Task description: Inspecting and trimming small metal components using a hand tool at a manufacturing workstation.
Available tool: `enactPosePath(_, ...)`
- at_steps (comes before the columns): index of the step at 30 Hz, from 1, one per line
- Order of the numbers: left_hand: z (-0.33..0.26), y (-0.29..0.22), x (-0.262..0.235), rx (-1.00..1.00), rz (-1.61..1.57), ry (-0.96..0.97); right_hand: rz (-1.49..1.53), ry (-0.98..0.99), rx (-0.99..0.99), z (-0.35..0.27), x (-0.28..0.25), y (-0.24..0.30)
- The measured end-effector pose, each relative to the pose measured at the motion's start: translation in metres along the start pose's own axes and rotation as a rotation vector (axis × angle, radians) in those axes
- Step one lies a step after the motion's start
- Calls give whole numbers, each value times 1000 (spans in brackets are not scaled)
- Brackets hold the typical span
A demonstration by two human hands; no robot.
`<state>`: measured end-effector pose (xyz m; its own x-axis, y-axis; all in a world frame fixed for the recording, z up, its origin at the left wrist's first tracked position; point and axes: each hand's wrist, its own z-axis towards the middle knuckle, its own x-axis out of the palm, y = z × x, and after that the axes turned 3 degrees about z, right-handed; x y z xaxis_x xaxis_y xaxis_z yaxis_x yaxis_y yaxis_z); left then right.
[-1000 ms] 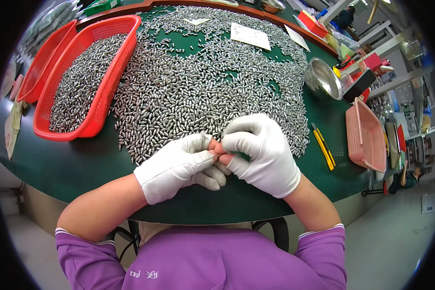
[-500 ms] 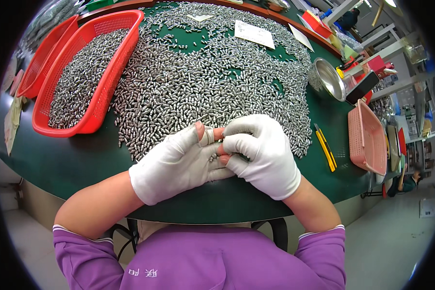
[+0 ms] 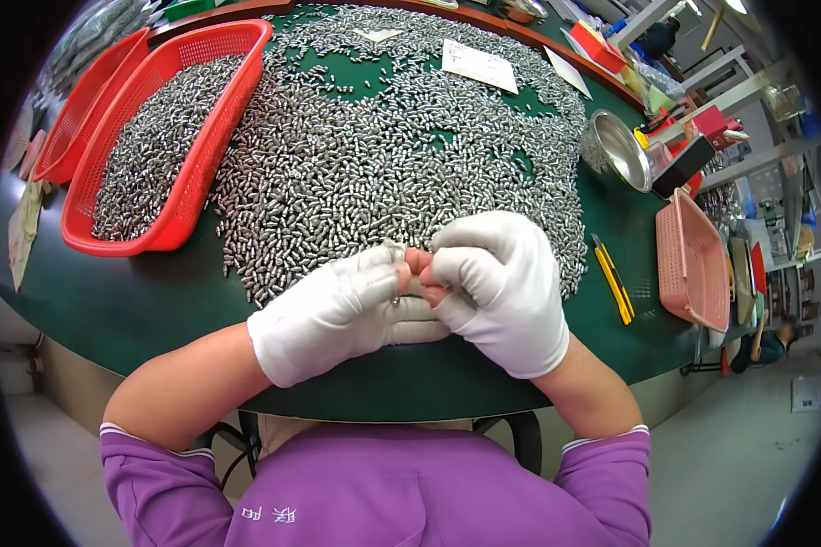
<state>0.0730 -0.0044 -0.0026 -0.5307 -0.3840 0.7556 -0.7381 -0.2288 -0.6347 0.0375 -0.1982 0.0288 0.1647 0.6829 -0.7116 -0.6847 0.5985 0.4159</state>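
Just in front of the heap of small metal pieces (image 3: 392, 164), the gloved left hand (image 3: 342, 310) and right hand (image 3: 502, 287) are pinching together, fingertips closed on what seems one tiny piece, probably inspecting it, and sorting it would likely be following.

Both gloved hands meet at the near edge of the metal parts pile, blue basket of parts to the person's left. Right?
Not quite: the basket is red, not blue, as the head view shows. The rest holds: the left hand and right hand, both in white gloves, meet at the near edge of the metal parts pile.

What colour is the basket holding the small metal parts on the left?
Red basket, clearest in the head view.
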Motion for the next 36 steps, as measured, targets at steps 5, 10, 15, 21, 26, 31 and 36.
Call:
enactPosePath(5,-2,-5,9,-81,145,-154,16,-70,-72,-1,1,-4)
enactPosePath(10,-4,-7,9,-65,194,-181,112,-18,34,-5,-1,-3)
enactPosePath(15,-3,-6,7,-37,156,-214,401,-31,444,-11,-1,5)
enactPosePath(21,-1,-3,5,-17,74,-226,612,-62,632,-15,6,5)
enactPosePath(26,-1,-2,8,-40,159,-280,707,-68,712,-14,9,6)
enactPosePath(31,-2,-4,11,-24,198,-298,757,-50,823,-12,7,12)
enactPosePath(36,-2,-4,15,5,282,-328,850,-65,842,-14,7,11)
